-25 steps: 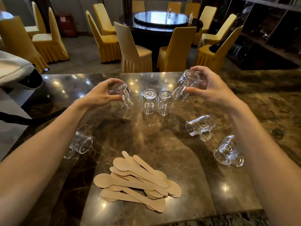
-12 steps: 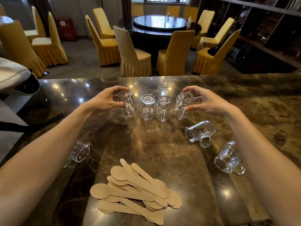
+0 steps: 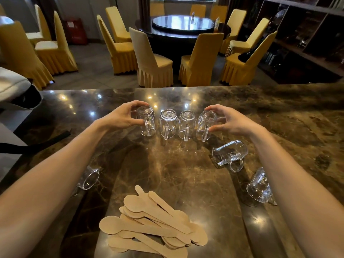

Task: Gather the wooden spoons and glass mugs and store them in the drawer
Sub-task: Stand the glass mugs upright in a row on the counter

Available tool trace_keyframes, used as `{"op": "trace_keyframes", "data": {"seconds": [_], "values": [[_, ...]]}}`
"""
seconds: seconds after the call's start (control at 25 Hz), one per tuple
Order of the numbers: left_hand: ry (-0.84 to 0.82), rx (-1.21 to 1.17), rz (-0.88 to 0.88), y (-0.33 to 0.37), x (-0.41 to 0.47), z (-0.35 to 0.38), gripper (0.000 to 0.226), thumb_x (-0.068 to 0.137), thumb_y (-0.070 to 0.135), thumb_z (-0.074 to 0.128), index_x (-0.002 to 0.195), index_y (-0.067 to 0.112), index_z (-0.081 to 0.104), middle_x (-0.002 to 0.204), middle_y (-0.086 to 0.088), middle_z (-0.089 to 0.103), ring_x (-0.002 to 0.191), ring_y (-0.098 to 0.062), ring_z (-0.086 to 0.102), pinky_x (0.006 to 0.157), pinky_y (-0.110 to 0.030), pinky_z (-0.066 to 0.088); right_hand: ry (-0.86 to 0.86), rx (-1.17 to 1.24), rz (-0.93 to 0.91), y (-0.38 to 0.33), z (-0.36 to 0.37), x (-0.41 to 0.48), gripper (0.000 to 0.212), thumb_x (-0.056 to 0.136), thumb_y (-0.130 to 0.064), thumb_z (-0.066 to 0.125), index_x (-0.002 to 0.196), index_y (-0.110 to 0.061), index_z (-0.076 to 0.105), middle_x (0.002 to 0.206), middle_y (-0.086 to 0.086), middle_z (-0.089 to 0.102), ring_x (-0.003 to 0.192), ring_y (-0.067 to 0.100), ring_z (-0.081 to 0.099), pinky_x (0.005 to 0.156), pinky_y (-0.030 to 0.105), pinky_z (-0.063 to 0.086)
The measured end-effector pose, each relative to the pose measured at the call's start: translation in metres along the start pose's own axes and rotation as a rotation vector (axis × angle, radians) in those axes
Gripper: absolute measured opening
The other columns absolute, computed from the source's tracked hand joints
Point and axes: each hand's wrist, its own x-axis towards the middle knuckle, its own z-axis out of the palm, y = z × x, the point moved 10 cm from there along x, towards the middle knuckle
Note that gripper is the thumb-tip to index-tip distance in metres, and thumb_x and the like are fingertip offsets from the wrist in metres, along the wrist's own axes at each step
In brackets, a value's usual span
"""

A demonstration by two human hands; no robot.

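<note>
Several clear glass mugs stand upside down in a row on the brown marble counter (image 3: 167, 174). My left hand (image 3: 122, 118) grips the leftmost mug (image 3: 147, 119). My right hand (image 3: 229, 121) grips the rightmost mug (image 3: 205, 123). Two untouched mugs (image 3: 168, 122) (image 3: 186, 123) stand between them, handles toward me. Three more mugs lie on their sides: one at right centre (image 3: 229, 154), one near my right forearm (image 3: 259, 187), one by my left forearm (image 3: 89, 178). A pile of several flat wooden spoons (image 3: 152, 224) lies near the front edge. No drawer is visible.
A white and black bag (image 3: 14, 92) rests at the counter's far left, with a black strap (image 3: 35, 144) trailing over the surface. Beyond the counter are yellow-covered chairs (image 3: 152, 62) around a dark round table (image 3: 182, 28). Dark shelving (image 3: 307, 38) lines the right wall.
Both hands lowered their tilted mugs and set them upside down at the two ends of the row, next to the two middle mugs. The camera view tilted slightly.
</note>
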Motion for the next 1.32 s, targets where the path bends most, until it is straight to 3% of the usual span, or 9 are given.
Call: {"op": "trace_keyframes", "data": {"seconds": [0.24, 0.48, 0.72, 0.88, 1.0, 1.08, 1.16, 1.24, 1.32], "values": [[-0.025, 0.011, 0.023, 0.002, 0.005, 0.006, 0.059, 0.077, 0.003, 0.072, 0.129, 0.014, 0.048, 0.117, 0.002, 0.058, 0.107, -0.003, 0.055, 0.085, -0.009, 0.046, -0.021, 0.025, 0.023, 0.008, 0.005, 0.002, 0.067, 0.073, -0.015, 0.078, 0.129, -0.032, 0.047, 0.144, 0.005, 0.043, 0.123, 0.022, 0.05, 0.101, 0.041, 0.045], [-0.036, 0.006, 0.04, 0.0, 0.011, 0.01, 0.059, 0.076, 0.005, 0.074, 0.128, 0.017, 0.049, 0.117, 0.004, 0.06, 0.105, 0.004, 0.057, 0.088, -0.01, 0.046, -0.033, 0.04, 0.021, 0.007, 0.005, 0.002, 0.069, 0.074, -0.014, 0.077, 0.133, -0.029, 0.046, 0.146, 0.005, 0.041, 0.127, 0.022, 0.047, 0.102, 0.04, 0.043], [-0.06, 0.006, 0.027, -0.004, 0.013, 0.014, 0.062, 0.075, 0.003, 0.075, 0.129, 0.018, 0.049, 0.123, -0.003, 0.058, 0.113, -0.011, 0.056, 0.096, -0.027, 0.047, -0.045, 0.085, 0.026, 0.008, 0.007, 0.002, 0.07, 0.075, -0.013, 0.075, 0.136, -0.03, 0.044, 0.146, 0.001, 0.042, 0.128, 0.023, 0.047, 0.101, 0.036, 0.041], [-0.066, -0.029, 0.008, -0.004, 0.01, 0.015, 0.064, 0.076, 0.003, 0.073, 0.132, 0.021, 0.047, 0.127, -0.001, 0.056, 0.115, -0.008, 0.055, 0.094, -0.02, 0.047, -0.024, 0.075, 0.03, 0.009, 0.008, 0.0, 0.079, 0.076, -0.014, 0.075, 0.142, -0.03, 0.036, 0.15, 0.002, 0.037, 0.132, 0.024, 0.042, 0.101, 0.036, 0.039], [-0.078, -0.017, -0.031, -0.001, 0.002, 0.014, 0.079, 0.076, 0.007, 0.073, 0.143, 0.02, 0.034, 0.14, 0.002, 0.045, 0.124, -0.007, 0.045, 0.093, -0.013, 0.04, 0.033, 0.115, 0.066, 0.015, 0.002, -0.005, 0.086, 0.074, -0.012, 0.076, 0.146, -0.026, 0.029, 0.15, 0.006, 0.036, 0.13, 0.024, 0.044, 0.1, 0.038, 0.042], [-0.03, -0.017, -0.053, 0.002, -0.009, 0.006, 0.084, 0.075, 0.014, 0.074, 0.145, 0.02, 0.029, 0.141, 0.007, 0.039, 0.129, -0.007, 0.038, 0.098, -0.02, 0.036, 0.103, 0.128, 0.077, 0.021, -0.008, -0.013, 0.083, 0.075, -0.016, 0.076, 0.144, -0.024, 0.031, 0.146, 0.005, 0.042, 0.122, 0.018, 0.05, 0.09, 0.03, 0.047], [0.113, -0.006, -0.088, 0.0, -0.028, -0.017, 0.074, 0.078, 0.023, 0.072, 0.142, 0.022, 0.035, 0.134, 0.01, 0.043, 0.123, -0.005, 0.042, 0.093, -0.019, 0.038, 0.154, 0.119, 0.094, 0.031, -0.019, -0.026, 0.079, 0.074, -0.024, 0.077, 0.141, -0.026, 0.035, 0.14, 0.002, 0.048, 0.113, 0.011, 0.051, 0.084, 0.024, 0.046], [0.282, -0.009, -0.186, -0.014, -0.061, -0.046, 0.054, 0.082, 0.034, 0.065, 0.133, 0.028, 0.046, 0.12, 0.012, 0.053, 0.106, -0.004, 0.053, 0.08, -0.018, 0.042, 0.152, 0.107, 0.132, 0.047, -0.026, -0.043, 0.077, 0.071, -0.037, 0.077, 0.138, -0.032, 0.039, 0.132, -0.006, 0.052, 0.112, 0.009, 0.049, 0.088, 0.028, 0.043], [0.387, -0.03, -0.311, -0.036, -0.101, -0.066, 0.04, 0.085, 0.04, 0.061, 0.123, 0.028, 0.055, 0.108, 0.008, 0.06, 0.092, -0.002, 0.055, 0.071, -0.02, 0.042, 0.041, 0.101, 0.181, 0.065, -0.023, -0.058, 0.081, 0.062, -0.047, 0.078, 0.135, -0.038, 0.042, 0.127, -0.013, 0.051, 0.115, 0.007, 0.048, 0.093, 0.03, 0.039]]}}
